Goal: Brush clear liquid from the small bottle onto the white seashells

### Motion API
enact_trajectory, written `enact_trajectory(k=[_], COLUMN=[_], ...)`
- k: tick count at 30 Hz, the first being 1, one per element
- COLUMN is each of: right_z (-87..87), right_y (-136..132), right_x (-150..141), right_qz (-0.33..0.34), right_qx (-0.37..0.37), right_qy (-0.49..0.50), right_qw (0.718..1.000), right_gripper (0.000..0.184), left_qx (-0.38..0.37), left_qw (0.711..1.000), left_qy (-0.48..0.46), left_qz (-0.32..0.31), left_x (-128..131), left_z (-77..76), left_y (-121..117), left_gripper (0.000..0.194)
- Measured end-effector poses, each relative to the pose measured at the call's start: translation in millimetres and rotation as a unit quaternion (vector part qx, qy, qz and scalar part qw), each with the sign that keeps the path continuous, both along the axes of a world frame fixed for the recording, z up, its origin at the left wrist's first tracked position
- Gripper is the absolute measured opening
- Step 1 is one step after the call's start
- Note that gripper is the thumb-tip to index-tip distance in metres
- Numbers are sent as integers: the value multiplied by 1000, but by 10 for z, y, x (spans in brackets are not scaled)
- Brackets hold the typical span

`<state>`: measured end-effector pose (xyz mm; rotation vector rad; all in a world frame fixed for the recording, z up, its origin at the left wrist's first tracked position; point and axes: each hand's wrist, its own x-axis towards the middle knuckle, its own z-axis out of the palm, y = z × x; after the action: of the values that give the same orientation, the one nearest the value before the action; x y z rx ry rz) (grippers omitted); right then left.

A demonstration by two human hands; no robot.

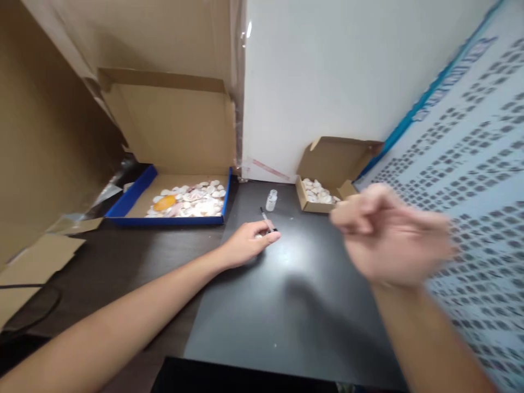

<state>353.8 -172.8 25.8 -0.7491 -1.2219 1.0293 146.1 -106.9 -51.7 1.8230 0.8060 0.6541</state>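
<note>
My left hand (248, 243) rests low over the dark mat, closed on a slim brush applicator (267, 221) with a black cap end. The brush tip points up and away. A bit of something white (258, 236) shows under the fingers, perhaps a shell; most of it is hidden. Just beyond stands a small open glass bottle (271, 200) with whitish contents, upright and apart from the hand. My right hand (395, 237) is raised on the right, palm side showing and strongly blurred. Its fingers look bent, but whether they hold anything cannot be made out.
At the back left, an open blue-edged box (164, 220) holds many pale shells (200, 199) and one orange shell (164, 203). A smaller open cardboard box (317, 207) with white shells (317, 191) stands back right. A patterned sheet (487, 164) borders the right; cardboard pieces (45, 259) lie left.
</note>
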Motion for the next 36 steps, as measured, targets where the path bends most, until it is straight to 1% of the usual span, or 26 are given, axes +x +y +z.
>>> enact_trajectory(k=[1,3,4,6,9,13,17,22,30,36], right_z=[-58,-220,-305,-448,-561,-599,-653,-724,-711,-766], right_y=[6,46,68,97,90,59,62,81,78,100], right_x=[-20,-74,-99,-133,-152,-178,-213,-223,-243,-218], right_qz=[5,27,40,59,93,124,117,112,104,116], right_qx=[-7,-44,-76,-103,-128,-156,-161,-166,-190,-179], right_qy=[17,49,54,59,57,55,35,26,25,6], right_qw=[1000,997,995,991,986,978,979,979,976,977], right_gripper=[22,13,11,10,9,14,20,17,13,15], left_qx=[3,3,4,10,13,13,16,23,22,22], left_qw=[1000,1000,1000,1000,1000,1000,999,999,999,999], left_qy=[5,2,-4,-12,-16,-19,-18,-22,-20,-14], left_qz=[4,-3,-6,-11,-16,-21,-29,-23,-25,-29], left_x=[3,8,9,11,10,12,8,-3,-3,-19], left_z=[-2,2,8,22,35,38,44,46,42,26], left_y=[5,8,4,-12,-42,-63,-57,-31,-23,-27], left_gripper=[33,34,34,33,33,32,32,32,33,33])
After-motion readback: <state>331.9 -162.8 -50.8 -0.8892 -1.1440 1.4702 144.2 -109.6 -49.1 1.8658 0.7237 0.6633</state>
